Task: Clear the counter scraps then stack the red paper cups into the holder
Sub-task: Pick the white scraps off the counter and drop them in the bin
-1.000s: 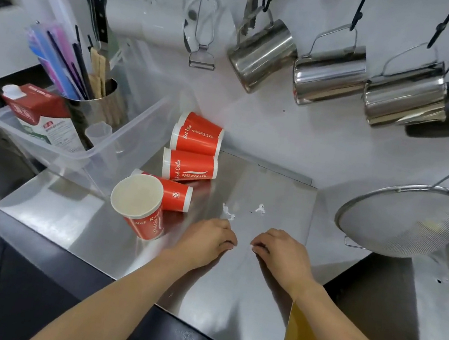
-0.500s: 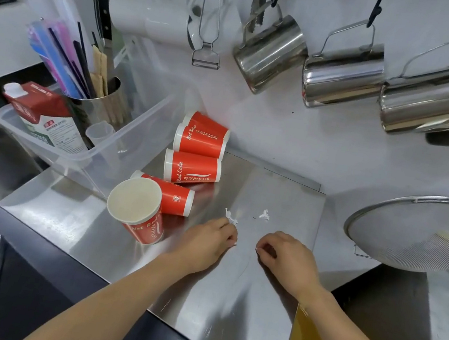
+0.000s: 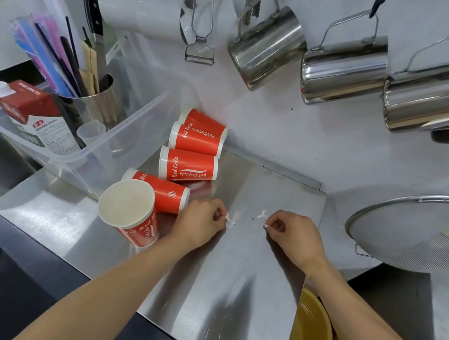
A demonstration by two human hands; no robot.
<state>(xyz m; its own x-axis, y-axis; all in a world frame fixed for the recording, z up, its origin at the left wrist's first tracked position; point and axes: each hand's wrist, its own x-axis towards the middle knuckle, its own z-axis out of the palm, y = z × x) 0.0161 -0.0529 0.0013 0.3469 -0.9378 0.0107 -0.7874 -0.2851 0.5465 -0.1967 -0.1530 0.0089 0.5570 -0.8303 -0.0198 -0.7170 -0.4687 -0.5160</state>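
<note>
Several red paper cups lie on their sides on the steel counter (image 3: 230, 273), among them one marked Red Cola (image 3: 188, 166). One more cup (image 3: 129, 212) stands upright at the front left. My left hand (image 3: 199, 220) pinches a small white paper scrap (image 3: 229, 221) at its fingertips. A tiny white scrap (image 3: 266, 227) sits at the closed fingertips of my right hand (image 3: 296, 237). Just beyond that hand, a third scrap (image 3: 262, 214) lies loose on the counter.
A clear plastic bin (image 3: 78, 158) at the left holds a red carton (image 3: 32, 116) and a steel canister of straws (image 3: 91, 95). Steel pitchers (image 3: 345, 68) hang on the wall. A mesh strainer (image 3: 419, 233) juts in at right. A yellow bucket (image 3: 308, 336) stands below the counter's right edge.
Both hands slid forward across the counter to the white scraps. Their fingers closed on the pieces, left hand on the left scrap, right hand on a small one.
</note>
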